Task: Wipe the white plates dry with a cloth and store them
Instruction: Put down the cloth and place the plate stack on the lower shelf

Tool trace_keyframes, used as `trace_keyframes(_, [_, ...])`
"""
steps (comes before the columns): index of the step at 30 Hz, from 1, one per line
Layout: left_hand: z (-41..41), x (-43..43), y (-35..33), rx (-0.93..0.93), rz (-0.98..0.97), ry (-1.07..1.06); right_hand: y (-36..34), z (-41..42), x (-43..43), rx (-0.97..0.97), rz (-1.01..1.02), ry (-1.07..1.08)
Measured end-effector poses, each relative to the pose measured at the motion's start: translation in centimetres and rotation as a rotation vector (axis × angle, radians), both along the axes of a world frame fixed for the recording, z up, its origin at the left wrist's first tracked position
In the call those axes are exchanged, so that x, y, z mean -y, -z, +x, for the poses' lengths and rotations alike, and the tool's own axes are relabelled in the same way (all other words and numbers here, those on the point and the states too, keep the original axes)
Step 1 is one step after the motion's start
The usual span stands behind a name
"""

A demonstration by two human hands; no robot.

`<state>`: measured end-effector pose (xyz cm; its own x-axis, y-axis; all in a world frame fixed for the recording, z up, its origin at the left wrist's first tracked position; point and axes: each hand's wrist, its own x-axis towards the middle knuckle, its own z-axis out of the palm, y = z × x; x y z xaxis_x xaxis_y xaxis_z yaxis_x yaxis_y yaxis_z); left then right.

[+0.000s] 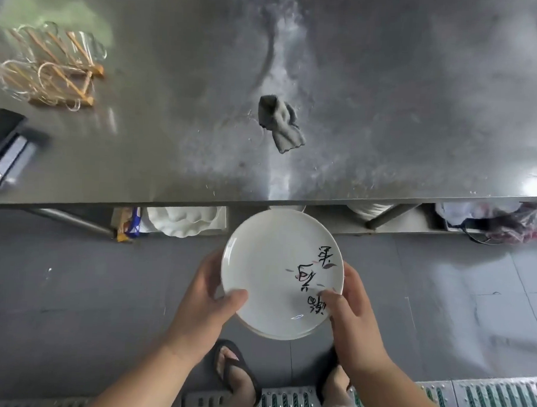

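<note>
Scuffed steel table above grey tiled floor, drain grating nearby.

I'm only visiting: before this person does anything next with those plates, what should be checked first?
1. Grip: left hand and right hand hold the plates at opposite rims, thumbs on top: ok.
2. Cloth in hand: not ok. The cloth lies on the table, apart from both hands.
3. Plates dry: cannot tell. One glint shows near the near rim.
4. Place to set them down: ok. Bare steel shows beside the cloth.
5. Room on the shelf under the table: cannot tell. It is mostly hidden, with white dishes on it.
</note>
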<state>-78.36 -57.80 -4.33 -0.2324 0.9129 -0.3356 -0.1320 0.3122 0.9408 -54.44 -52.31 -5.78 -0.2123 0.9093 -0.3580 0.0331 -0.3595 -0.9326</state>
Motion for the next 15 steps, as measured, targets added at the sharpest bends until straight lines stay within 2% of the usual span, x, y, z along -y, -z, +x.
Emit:
trace_keyframes(8, [3.0, 1.1, 9.1, -0.011, -0.042, -0.085, 9.2, 2.4, -0.3, 0.012, -0.051, -0.051])
trace_keyframes(15, [4.5, -2.7, 20.1, 0.058, -0.016, -0.147, 20.1, 3.4, -4.6, 0.047, 0.013, -0.068])
